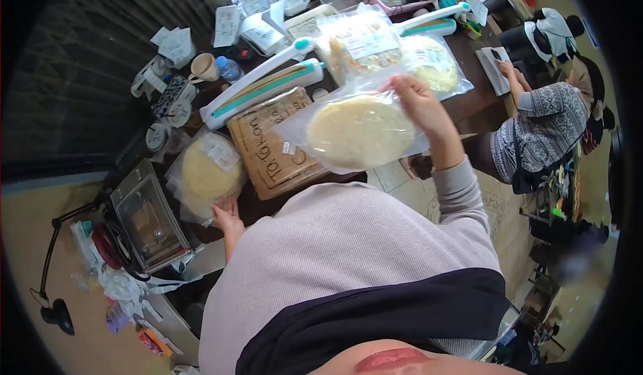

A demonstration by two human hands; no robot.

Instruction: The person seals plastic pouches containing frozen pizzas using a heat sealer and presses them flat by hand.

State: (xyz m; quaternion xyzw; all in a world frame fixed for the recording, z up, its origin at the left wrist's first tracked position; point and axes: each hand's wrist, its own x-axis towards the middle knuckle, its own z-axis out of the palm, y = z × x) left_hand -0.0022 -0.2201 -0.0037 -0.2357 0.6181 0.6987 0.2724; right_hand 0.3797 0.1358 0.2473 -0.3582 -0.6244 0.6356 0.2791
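- Across the centre, a clear plastic bag (pixel 362 132) with a flat, pale-yellow round hangs pinched at its upper-right corner by the right hand (pixel 420 104).
- Left of centre, a brown rectangular board (pixel 268 148) with black lettering lies partly behind it.
- At lower left, the left hand (pixel 230 219) touches a labelled clear bag (pixel 209 174); I cannot tell its grip.

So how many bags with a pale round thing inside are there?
3: a raised bag in the right hand, a left bag at the left hand, and a far bag behind the right hand. More may be hidden underneath.
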